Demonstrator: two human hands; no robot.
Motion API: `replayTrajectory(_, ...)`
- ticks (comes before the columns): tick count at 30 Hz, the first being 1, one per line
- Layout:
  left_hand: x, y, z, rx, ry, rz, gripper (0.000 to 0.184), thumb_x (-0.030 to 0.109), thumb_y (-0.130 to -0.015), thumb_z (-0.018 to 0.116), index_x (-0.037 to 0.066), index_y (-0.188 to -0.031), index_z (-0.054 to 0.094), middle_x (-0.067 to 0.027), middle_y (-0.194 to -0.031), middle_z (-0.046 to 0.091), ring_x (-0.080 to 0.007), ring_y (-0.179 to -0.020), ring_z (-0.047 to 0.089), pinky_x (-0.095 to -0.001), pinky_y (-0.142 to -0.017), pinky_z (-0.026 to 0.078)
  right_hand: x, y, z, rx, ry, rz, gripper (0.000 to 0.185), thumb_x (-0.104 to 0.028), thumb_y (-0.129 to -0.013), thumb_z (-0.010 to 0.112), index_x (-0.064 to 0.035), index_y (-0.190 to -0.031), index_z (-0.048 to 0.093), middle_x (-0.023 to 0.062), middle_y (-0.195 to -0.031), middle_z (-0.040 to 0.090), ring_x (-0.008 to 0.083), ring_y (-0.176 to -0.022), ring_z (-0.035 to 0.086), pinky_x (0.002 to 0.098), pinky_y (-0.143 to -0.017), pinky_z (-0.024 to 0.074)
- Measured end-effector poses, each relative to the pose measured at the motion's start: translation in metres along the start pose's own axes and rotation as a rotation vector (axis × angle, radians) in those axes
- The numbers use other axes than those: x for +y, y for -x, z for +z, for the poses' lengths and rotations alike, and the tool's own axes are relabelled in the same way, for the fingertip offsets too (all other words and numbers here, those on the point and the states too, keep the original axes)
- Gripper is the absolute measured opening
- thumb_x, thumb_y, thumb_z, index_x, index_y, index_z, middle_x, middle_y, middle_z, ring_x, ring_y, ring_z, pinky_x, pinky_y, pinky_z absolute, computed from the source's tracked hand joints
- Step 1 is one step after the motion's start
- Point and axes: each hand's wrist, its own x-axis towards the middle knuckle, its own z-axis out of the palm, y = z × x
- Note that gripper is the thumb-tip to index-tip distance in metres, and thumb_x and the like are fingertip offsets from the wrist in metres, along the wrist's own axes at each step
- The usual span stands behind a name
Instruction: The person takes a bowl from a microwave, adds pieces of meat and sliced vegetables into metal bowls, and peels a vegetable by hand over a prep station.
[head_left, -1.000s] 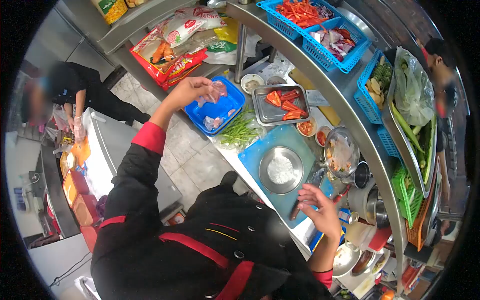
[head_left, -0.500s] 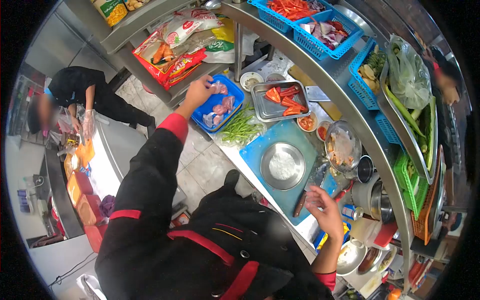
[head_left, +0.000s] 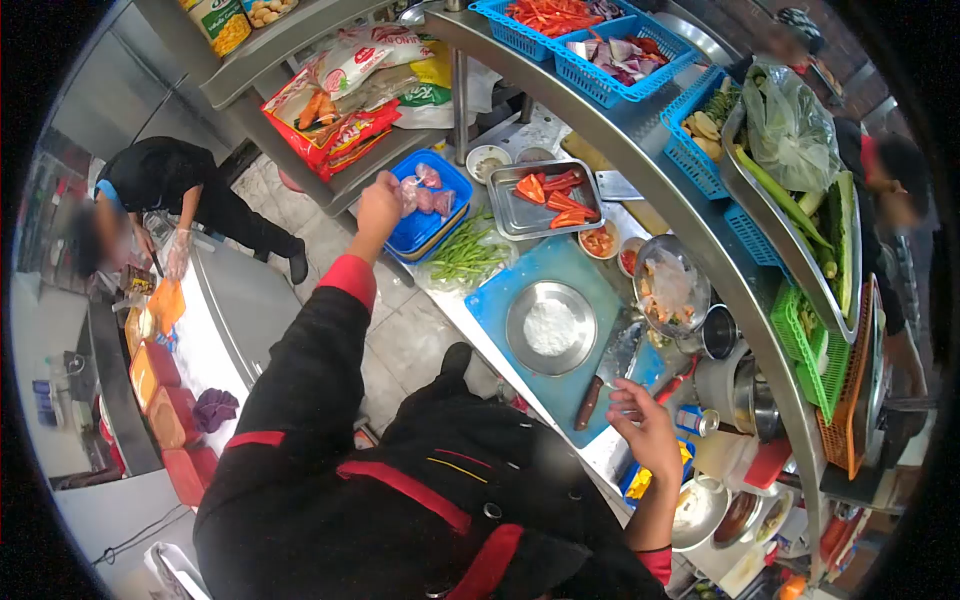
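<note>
My left hand (head_left: 379, 208) is at the left edge of a blue tray (head_left: 425, 245), fingers pinched on a piece of raw meat (head_left: 408, 195). Several more pink meat pieces (head_left: 432, 200) lie in the tray. Loosely spread and holding nothing visible, my right hand (head_left: 645, 425) hovers near the front edge of the counter. Close to its fingertips is a cleaver (head_left: 622, 350) with a brown handle, lying on a blue cutting board (head_left: 490, 310). A round metal plate (head_left: 517, 340) on that board carries white powder (head_left: 550, 328).
Green beans (head_left: 468, 252) lie beside the tray. A metal tray (head_left: 510, 222) contains red pepper pieces. Behind stand small bowls and a metal bowl of food (head_left: 672, 285). A steel shelf (head_left: 640, 125) with vegetable baskets overhangs the counter. Another person (head_left: 165, 185) works at the left.
My left hand has shifted left and toward me relative to the blue tray, still pinching meat. My right hand stays near the cleaver handle. The whole view has shifted slightly.
</note>
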Motion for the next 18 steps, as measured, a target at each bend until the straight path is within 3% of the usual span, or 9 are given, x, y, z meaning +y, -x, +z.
replayTrajectory(3, -0.003, -0.004, -0.014, 0.126, 0.081, 0.024, 0.018, 0.021, -0.086, 0.061, 0.011, -0.101, 0.066, -0.0174, -0.089, 0.070, -0.0392, -0.084, 0.067, -0.0497, -0.076, 0.052, 0.007, 0.002, -0.006, -0.006, 0.003, -0.020, 0.050, 0.001, -0.085, 0.068, -0.0051, -0.132, 0.053, 0.0078, -0.111, 0.065, 0.0147, -0.099, 0.062, 0.0296, -0.082, 0.0507)
replayTrajectory(6, 0.004, -0.012, -0.022, 0.075, -0.023, 0.031, 0.020, 0.025, -0.087, 0.061, 0.014, -0.102, 0.067, -0.0179, -0.091, 0.071, -0.0382, -0.089, 0.068, -0.0487, -0.078, 0.053, 0.015, 0.002, -0.006, -0.011, -0.016, -0.019, 0.051, 0.000, -0.085, 0.069, -0.0050, -0.133, 0.053, 0.0080, -0.111, 0.065, 0.0147, -0.098, 0.062, 0.0296, -0.082, 0.0507)
replayTrajectory(8, 0.013, -0.019, -0.015, -0.084, -0.174, 0.044, 0.022, 0.027, -0.086, 0.061, 0.014, -0.102, 0.069, -0.0196, -0.092, 0.070, -0.0385, -0.090, 0.068, -0.0485, -0.079, 0.054, 0.012, -0.002, -0.004, -0.010, 0.029, -0.038, 0.050, -0.002, -0.084, 0.069, -0.0046, -0.132, 0.054, 0.0092, -0.108, 0.066, 0.0162, -0.094, 0.064, 0.0302, -0.081, 0.0524)
replayTrajectory(13, 0.010, -0.035, 0.036, -0.141, -0.243, 0.062, 0.030, 0.033, -0.081, 0.065, 0.010, -0.101, 0.066, -0.0232, -0.092, 0.070, -0.0407, -0.089, 0.068, -0.0495, -0.080, 0.054, -0.015, -0.011, 0.010, 0.015, 0.046, 0.000, 0.049, -0.002, -0.085, 0.069, -0.0039, -0.132, 0.054, 0.0095, -0.105, 0.067, 0.0155, -0.093, 0.065, 0.0302, -0.081, 0.0529)
replayTrajectory(15, 0.026, -0.036, 0.010, -0.120, -0.145, 0.008, 0.038, 0.037, -0.076, 0.070, 0.011, -0.103, 0.064, -0.0227, -0.095, 0.069, -0.0388, -0.091, 0.068, -0.0484, -0.078, 0.054, -0.017, -0.019, 0.017, 0.025, 0.027, 0.059, 0.049, -0.003, -0.085, 0.069, -0.0037, -0.132, 0.054, 0.0094, -0.105, 0.068, 0.0152, -0.093, 0.065, 0.0300, -0.081, 0.0530)
replayTrajectory(18, 0.056, -0.027, -0.048, -0.089, 0.049, 0.158, 0.038, 0.033, -0.073, 0.072, 0.009, -0.102, 0.062, -0.0174, -0.093, 0.068, -0.0351, -0.086, 0.068, -0.0459, -0.074, 0.053, -0.015, -0.040, 0.033, 0.042, 0.022, 0.060, 0.046, -0.004, -0.086, 0.069, -0.0037, -0.130, 0.056, 0.0092, -0.105, 0.068, 0.0142, -0.093, 0.065, 0.0294, -0.080, 0.0527)
